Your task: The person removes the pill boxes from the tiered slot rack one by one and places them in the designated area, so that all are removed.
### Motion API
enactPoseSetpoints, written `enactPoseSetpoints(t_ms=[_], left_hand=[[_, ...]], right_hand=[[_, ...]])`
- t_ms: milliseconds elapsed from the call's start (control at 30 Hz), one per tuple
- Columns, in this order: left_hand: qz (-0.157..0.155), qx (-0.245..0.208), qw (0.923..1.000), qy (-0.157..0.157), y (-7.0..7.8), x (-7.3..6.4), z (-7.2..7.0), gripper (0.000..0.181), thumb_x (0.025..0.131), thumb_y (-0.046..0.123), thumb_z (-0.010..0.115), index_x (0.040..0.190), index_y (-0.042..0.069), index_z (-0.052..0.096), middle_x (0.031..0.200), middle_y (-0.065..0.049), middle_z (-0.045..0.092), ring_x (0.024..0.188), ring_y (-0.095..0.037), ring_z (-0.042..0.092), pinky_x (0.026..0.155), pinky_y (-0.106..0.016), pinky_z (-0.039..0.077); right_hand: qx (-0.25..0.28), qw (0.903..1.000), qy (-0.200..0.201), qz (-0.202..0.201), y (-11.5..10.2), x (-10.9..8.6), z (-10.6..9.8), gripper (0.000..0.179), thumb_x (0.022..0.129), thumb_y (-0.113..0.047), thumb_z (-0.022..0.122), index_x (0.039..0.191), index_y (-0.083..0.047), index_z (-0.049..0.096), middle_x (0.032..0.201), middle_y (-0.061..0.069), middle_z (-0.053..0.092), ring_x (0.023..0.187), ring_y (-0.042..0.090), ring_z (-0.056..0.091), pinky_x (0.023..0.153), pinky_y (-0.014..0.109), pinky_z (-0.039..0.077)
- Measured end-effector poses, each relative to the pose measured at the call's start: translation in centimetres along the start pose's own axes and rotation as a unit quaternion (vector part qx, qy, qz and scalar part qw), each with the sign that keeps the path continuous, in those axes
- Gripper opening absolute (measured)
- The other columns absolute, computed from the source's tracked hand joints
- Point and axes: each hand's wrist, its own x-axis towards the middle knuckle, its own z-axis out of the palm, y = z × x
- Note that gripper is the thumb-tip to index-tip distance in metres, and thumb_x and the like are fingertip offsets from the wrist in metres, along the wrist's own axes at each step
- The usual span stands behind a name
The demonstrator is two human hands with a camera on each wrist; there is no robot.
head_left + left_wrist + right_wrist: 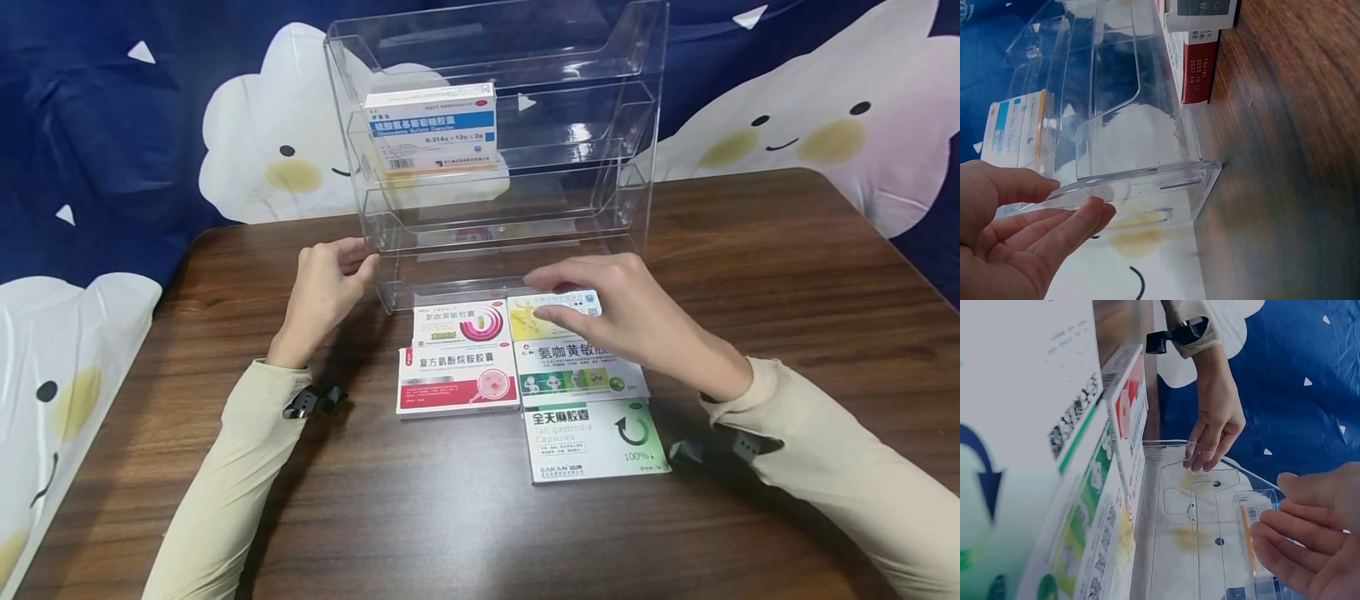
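Note:
A clear plastic tiered display rack [495, 200] stands at the back of the table. My left hand [318, 287] pinches the edge of its left side panel, thumb on one face and fingers on the other. A blue-and-white capsule box [432, 137] rests upright on an upper tier. My right hand [630, 312], its fingers extended and holding nothing, is above a yellow-and-white medicine box [525, 323], partly covering it in the head view. Beside that lies a white box with a pink ring [457, 323].
Nearer the front lie a red-and-white capsule box [450, 387], a white box with a green band [570, 371] and a green-and-white capsule box [592, 446]. The brown wooden table [420, 500] meets a blue cloth [97, 158] with cloud figures behind.

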Motion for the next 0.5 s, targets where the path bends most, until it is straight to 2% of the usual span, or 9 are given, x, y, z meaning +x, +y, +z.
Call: enactPoseSetpoints(t_ms=[133,267,500], left_hand=[[-0.004,0.000,1.0000,-0.002,-0.1,0.0,0.1,0.031,0.092,0.006,0.061,0.116,-0.013,0.063,0.106,-0.026,0.067,0.101,-0.033,0.067,0.088,-0.043,0.053],[-0.004,0.002,1.0000,-0.002,-0.2,-0.1,0.1,0.030,0.091,0.006,0.060,0.115,-0.012,0.063,0.105,-0.026,0.068,0.101,-0.033,0.067,0.088,-0.043,0.053],[-0.002,0.002,1.0000,0.001,-0.3,0.0,0.1,0.030,0.091,0.006,0.060,0.115,-0.012,0.064,0.105,-0.026,0.068,0.100,-0.033,0.067,0.087,-0.043,0.054]], right_hand=[[0.030,0.9990,0.029,0.018,0.2,1.3,0.3,0.031,0.081,-0.003,0.076,0.111,0.002,0.069,0.107,0.013,0.071,0.095,0.023,0.068,0.084,0.034,0.055],[0.071,0.9944,0.058,0.054,0.6,3.0,0.5,0.028,0.083,-0.003,0.075,0.110,0.003,0.069,0.106,0.014,0.071,0.094,0.022,0.069,0.085,0.030,0.055],[0.088,0.9841,0.099,0.119,1.2,6.4,0.5,0.029,0.084,-0.007,0.074,0.111,0.002,0.068,0.106,0.012,0.071,0.093,0.017,0.069,0.085,0.023,0.053]])
